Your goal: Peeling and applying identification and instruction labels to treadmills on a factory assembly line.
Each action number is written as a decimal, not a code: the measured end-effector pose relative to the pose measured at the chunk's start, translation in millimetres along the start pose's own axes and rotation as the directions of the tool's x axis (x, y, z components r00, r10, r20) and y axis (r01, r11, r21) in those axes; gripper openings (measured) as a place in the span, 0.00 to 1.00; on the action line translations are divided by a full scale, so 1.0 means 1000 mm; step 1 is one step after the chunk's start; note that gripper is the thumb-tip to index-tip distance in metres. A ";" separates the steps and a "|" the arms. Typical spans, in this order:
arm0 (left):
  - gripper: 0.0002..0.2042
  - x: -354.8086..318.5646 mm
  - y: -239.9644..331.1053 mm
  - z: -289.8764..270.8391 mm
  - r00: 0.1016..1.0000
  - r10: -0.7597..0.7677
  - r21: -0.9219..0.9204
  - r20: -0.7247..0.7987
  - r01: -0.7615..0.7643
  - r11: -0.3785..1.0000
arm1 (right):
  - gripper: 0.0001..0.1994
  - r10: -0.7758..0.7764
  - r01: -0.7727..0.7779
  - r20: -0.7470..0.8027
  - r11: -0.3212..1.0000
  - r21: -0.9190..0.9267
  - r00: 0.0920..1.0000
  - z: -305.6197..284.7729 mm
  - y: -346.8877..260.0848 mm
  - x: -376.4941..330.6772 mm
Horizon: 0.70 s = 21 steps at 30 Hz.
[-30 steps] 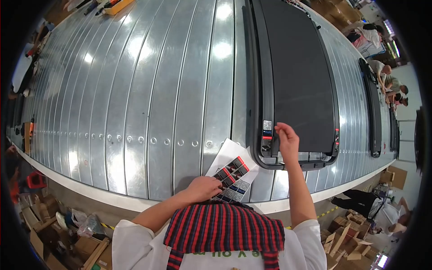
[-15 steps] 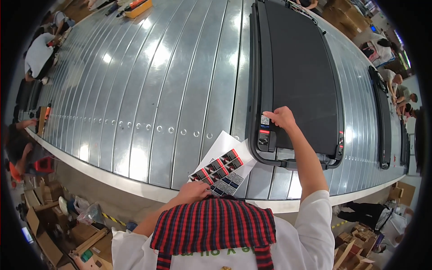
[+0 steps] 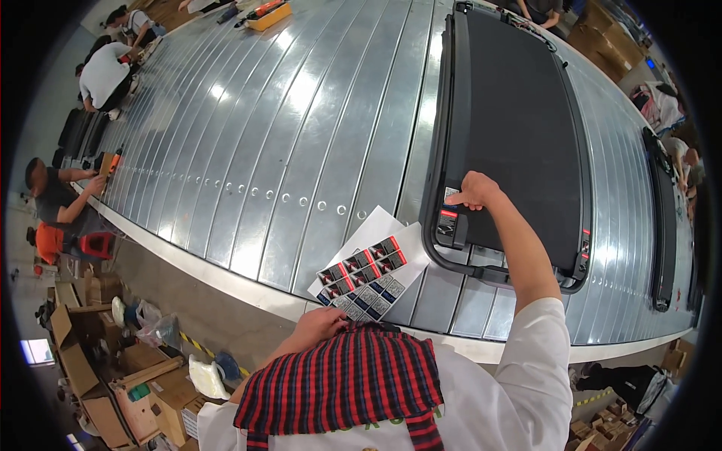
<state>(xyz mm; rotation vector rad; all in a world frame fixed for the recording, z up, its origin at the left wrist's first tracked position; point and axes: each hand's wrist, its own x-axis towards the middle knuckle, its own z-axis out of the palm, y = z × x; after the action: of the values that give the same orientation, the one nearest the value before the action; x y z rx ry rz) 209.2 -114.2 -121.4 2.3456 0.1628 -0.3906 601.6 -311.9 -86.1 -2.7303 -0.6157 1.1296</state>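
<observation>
A long black frame (image 3: 438,161) with a dark, flat panel (image 3: 526,135) across it lies on the metal table. My right hand (image 3: 479,191) reaches over its near left corner, fingers curled in, the thumb stretched onto a small white-and-blue code label (image 3: 450,194). Just below that label sits a black-and-red sticker (image 3: 447,224). Left of the corner, a sheet of black-and-red stickers (image 3: 362,264) lies over white paper (image 3: 382,219), with a sheet of code labels (image 3: 374,296) beneath it. My left hand (image 3: 322,325) rests at the table's near edge beside these sheets, fingers closed; what they hold is hidden.
Another black frame (image 3: 662,225) lies toward the table's right end. A yellow tray (image 3: 269,16) with tools stands at the far side. Other people work around the table, one at the left edge with an orange tool (image 3: 115,161). Cardboard boxes (image 3: 83,368) crowd the floor at left.
The view has shifted, moving the table and frame slightly rightward. My right thumb has slid lower across the code label. My left hand has drawn back a little from the sticker sheets.
</observation>
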 end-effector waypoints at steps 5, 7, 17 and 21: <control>0.09 -0.002 0.001 0.008 0.999 -0.034 -0.024 0.011 0.035 0.999 | 0.22 0.023 -0.021 0.021 0.995 -0.097 1.000 -0.002 -0.004 -0.003; 0.09 -0.001 0.000 0.011 0.999 -0.045 -0.021 0.022 0.045 0.999 | 0.22 0.024 -0.021 0.025 0.993 -0.115 0.999 -0.002 -0.007 -0.003; 0.09 -0.002 0.003 0.019 0.999 -0.033 -0.006 0.008 0.033 0.999 | 0.24 -0.069 0.075 0.041 0.980 -0.184 0.997 0.000 0.003 0.000; 0.09 0.000 0.001 0.019 1.000 -0.017 0.015 0.013 0.016 1.000 | 0.23 -0.018 0.022 0.063 0.997 -0.072 0.998 -0.001 0.008 0.005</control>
<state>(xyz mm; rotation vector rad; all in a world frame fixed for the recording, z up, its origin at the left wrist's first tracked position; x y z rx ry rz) 205.1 -127.9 -133.2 2.3575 0.1737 -0.4164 608.1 -317.0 -90.2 -2.7513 -0.7043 1.2154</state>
